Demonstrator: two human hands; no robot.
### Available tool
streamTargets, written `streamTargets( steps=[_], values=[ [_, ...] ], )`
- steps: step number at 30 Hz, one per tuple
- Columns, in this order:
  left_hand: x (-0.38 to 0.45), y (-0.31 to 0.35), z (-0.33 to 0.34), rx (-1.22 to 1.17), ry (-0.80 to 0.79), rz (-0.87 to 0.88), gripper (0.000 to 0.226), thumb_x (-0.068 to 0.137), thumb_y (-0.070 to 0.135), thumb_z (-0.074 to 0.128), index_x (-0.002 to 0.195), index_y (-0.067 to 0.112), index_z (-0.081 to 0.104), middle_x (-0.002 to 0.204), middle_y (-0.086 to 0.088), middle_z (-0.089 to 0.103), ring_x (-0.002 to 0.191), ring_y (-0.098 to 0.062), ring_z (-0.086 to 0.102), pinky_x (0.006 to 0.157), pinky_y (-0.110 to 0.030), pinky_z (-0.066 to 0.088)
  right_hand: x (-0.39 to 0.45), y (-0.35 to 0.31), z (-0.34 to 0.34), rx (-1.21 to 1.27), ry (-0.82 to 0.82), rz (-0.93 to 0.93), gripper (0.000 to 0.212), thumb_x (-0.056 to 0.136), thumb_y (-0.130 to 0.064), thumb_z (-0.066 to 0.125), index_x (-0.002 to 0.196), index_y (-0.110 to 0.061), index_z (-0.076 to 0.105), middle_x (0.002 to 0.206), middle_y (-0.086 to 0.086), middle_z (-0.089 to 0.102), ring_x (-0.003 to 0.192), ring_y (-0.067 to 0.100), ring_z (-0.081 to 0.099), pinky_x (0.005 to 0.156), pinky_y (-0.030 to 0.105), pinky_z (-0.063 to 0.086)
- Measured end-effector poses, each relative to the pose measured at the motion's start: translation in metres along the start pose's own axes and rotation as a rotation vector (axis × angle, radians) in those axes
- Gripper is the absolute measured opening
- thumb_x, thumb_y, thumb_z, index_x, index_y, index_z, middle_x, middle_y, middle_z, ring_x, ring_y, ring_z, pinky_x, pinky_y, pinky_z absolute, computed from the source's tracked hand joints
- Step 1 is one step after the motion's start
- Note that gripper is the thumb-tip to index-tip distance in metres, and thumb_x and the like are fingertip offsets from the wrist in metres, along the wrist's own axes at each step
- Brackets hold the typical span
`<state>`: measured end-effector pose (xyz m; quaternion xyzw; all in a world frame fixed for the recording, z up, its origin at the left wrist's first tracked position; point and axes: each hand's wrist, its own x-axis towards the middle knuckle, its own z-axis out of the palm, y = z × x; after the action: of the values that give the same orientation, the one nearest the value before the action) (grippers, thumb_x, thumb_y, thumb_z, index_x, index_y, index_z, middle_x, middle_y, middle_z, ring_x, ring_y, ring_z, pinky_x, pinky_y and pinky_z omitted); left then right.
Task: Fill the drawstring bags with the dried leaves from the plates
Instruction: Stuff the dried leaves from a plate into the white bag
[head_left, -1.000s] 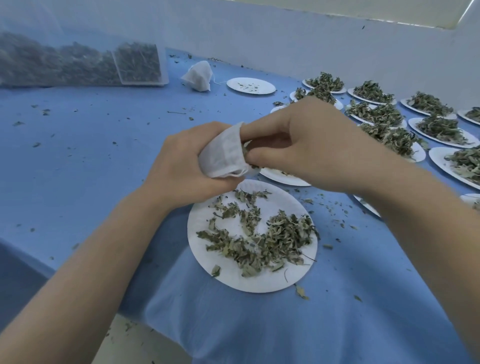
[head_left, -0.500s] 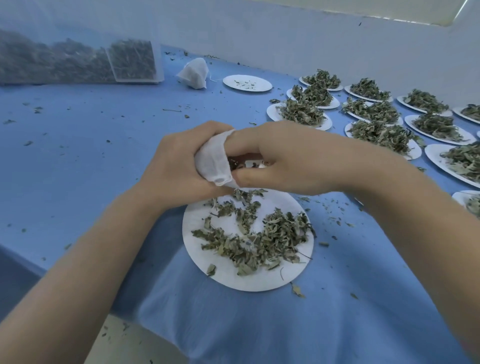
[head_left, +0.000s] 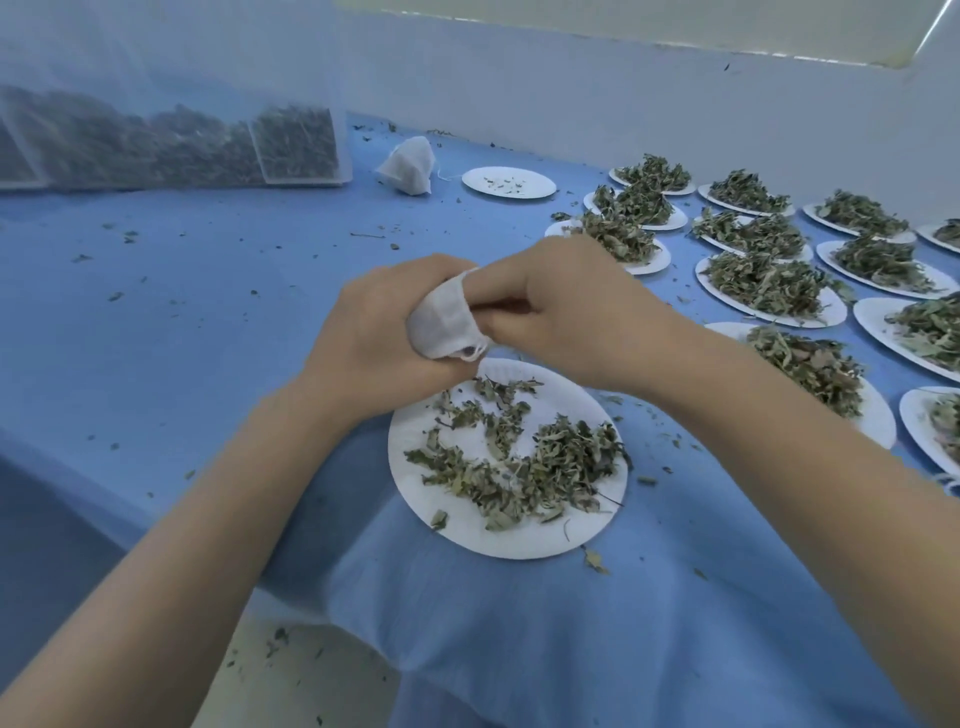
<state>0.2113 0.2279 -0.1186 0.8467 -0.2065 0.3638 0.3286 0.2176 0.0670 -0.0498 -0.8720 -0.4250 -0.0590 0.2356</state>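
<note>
My left hand (head_left: 374, 327) grips a small white drawstring bag (head_left: 444, 325) just above the far rim of a white paper plate (head_left: 415, 499). My right hand (head_left: 561, 312) has its fingertips pushed into the bag's mouth; whether it holds leaves there is hidden. Dried green leaves (head_left: 524, 467) lie scattered across the near half of that plate. A filled white bag (head_left: 408, 166) rests at the back of the blue cloth.
Several plates heaped with dried leaves (head_left: 769, 280) crowd the right side. A nearly bare plate (head_left: 509, 182) sits at the back. Clear bins of dark leaves (head_left: 171, 140) line the far left. The cloth-covered table's edge (head_left: 156, 525) drops off at lower left. Leaf crumbs dot the cloth.
Both hands have come down closer to the plate with the bag, and my right hand's fingers have gone deeper into the bag's mouth. The leaves on the plate look unchanged.
</note>
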Motion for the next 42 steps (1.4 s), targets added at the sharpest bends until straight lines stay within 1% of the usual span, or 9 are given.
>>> streamTargets(
  steps=[2, 5, 11, 15, 19, 25, 31, 35, 42],
  values=[
    [-0.003, -0.004, -0.007, 0.070, -0.010, -0.014, 0.032, 0.064, 0.033, 0.065, 0.094, 0.034, 0.054, 0.077, 0.022, 0.058, 0.072, 0.000, 0.051, 0.065, -0.014, 0.039, -0.007, 0.002, -0.007, 0.177, 0.063, 0.008, 0.021, 0.086, -0.017, 0.065, 0.091, -0.035, 0.073, 0.080, -0.017, 0.071, 0.074, -0.006, 0.061, 0.071, 0.008, 0.044],
    [-0.008, -0.010, -0.016, 0.149, -0.036, -0.045, 0.044, 0.061, 0.030, 0.068, 0.104, 0.025, 0.059, 0.085, 0.022, 0.055, 0.075, 0.001, 0.048, 0.068, -0.011, 0.038, -0.018, 0.011, -0.008, 0.125, 0.155, 0.050, 0.017, 0.086, -0.020, 0.064, 0.086, -0.036, 0.068, 0.081, -0.014, 0.071, 0.075, -0.004, 0.061, 0.071, 0.004, 0.043],
    [-0.014, -0.008, -0.024, 0.192, -0.085, -0.168, 0.045, 0.059, 0.027, 0.067, 0.103, 0.022, 0.062, 0.083, 0.025, 0.054, 0.077, 0.006, 0.044, 0.073, 0.004, 0.029, -0.018, 0.023, 0.021, -0.193, -0.271, 0.261, 0.027, 0.096, -0.029, 0.042, 0.115, -0.020, 0.059, 0.102, -0.003, 0.052, 0.083, 0.010, 0.051, 0.074, 0.025, 0.040],
    [-0.017, -0.006, -0.024, 0.114, -0.061, -0.265, 0.044, 0.060, 0.030, 0.067, 0.103, 0.029, 0.060, 0.084, 0.029, 0.056, 0.080, 0.001, 0.051, 0.071, -0.004, 0.036, -0.013, 0.016, 0.035, -0.240, -0.331, 0.279, 0.035, 0.098, -0.026, 0.034, 0.127, -0.016, 0.050, 0.118, 0.008, 0.043, 0.087, 0.021, 0.049, 0.077, 0.028, 0.037],
    [-0.019, -0.008, -0.024, 0.060, -0.040, -0.315, 0.041, 0.062, 0.030, 0.074, 0.100, 0.036, 0.056, 0.089, 0.019, 0.060, 0.082, -0.002, 0.054, 0.072, -0.008, 0.039, -0.017, 0.012, 0.028, -0.179, -0.397, 0.209, 0.032, 0.097, -0.024, 0.034, 0.118, -0.025, 0.058, 0.103, 0.000, 0.042, 0.088, 0.015, 0.050, 0.078, 0.027, 0.036],
    [-0.022, -0.007, -0.022, 0.045, -0.048, -0.315, 0.040, 0.061, 0.033, 0.069, 0.099, 0.035, 0.056, 0.090, 0.018, 0.061, 0.084, -0.004, 0.055, 0.073, -0.008, 0.039, -0.024, 0.003, 0.022, -0.253, -0.512, 0.146, 0.062, 0.074, -0.067, 0.056, 0.128, -0.038, 0.045, 0.108, -0.008, 0.039, 0.095, 0.011, 0.045, 0.080, 0.029, 0.038],
    [-0.024, -0.007, -0.021, 0.051, -0.059, -0.311, 0.045, 0.060, 0.041, 0.067, 0.103, 0.028, 0.060, 0.093, 0.014, 0.063, 0.084, -0.007, 0.057, 0.074, -0.014, 0.042, -0.016, -0.002, 0.034, -0.216, -0.402, 0.104, 0.032, 0.078, -0.039, 0.065, 0.109, -0.034, 0.057, 0.103, -0.007, 0.046, 0.076, 0.003, 0.044, 0.073, 0.025, 0.041],
    [-0.023, -0.009, -0.021, 0.041, -0.068, -0.298, 0.046, 0.056, 0.052, 0.059, 0.099, 0.036, 0.056, 0.088, 0.020, 0.060, 0.081, -0.003, 0.054, 0.071, -0.009, 0.039, -0.012, -0.002, 0.034, -0.143, -0.356, 0.121, 0.019, 0.080, -0.023, 0.066, 0.098, -0.026, 0.068, 0.079, -0.018, 0.051, 0.079, 0.012, 0.064, 0.078, 0.026, 0.050],
    [-0.019, -0.012, -0.025, 0.075, -0.075, -0.315, 0.040, 0.060, 0.036, 0.067, 0.096, 0.043, 0.051, 0.085, 0.022, 0.059, 0.079, -0.003, 0.053, 0.070, -0.007, 0.038, -0.016, 0.006, 0.014, -0.016, -0.148, 0.161, 0.015, 0.077, -0.016, 0.070, 0.089, -0.023, 0.076, 0.071, -0.014, 0.067, 0.068, 0.002, 0.062, 0.066, 0.003, 0.045]
  ],
)
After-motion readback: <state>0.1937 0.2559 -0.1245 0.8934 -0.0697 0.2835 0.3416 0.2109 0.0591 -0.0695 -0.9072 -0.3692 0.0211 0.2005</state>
